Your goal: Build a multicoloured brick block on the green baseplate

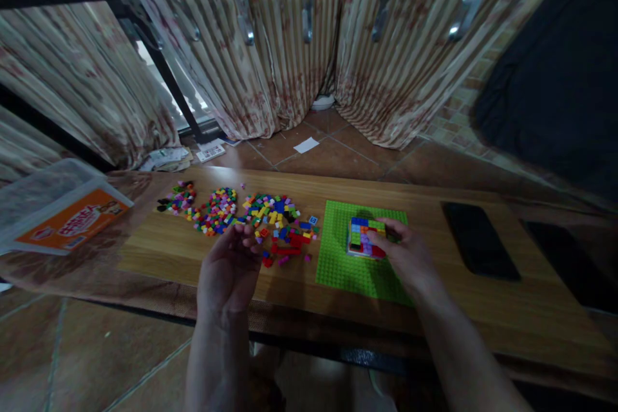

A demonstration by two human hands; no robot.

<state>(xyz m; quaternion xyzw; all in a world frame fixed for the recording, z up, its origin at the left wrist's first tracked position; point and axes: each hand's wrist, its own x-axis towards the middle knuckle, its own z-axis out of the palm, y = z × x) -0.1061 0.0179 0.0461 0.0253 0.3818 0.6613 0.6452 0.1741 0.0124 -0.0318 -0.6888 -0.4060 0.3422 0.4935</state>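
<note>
My right hand [410, 254] grips a small block build of toy building bricks [363, 239], its thumb on the top and its fingers at the far right side. Blue, green, orange, lilac and red bricks cover the build's top, above a paler lower layer. It stands on a green studded baseplate [333, 264]. My left hand [230, 270] is turned palm up beside the loose bricks [277, 209], fingers curled in towards the thumb. Whatever its fingertips hold, if anything, is too small to make out.
Loose bricks in several colours spread across the wooden board [159, 248], left of the baseplate. A clear plastic tub [72, 196] with an orange label stands at far left. Right of the baseplate lies a black phone [477, 238], with another dark flat object [570, 261] beyond.
</note>
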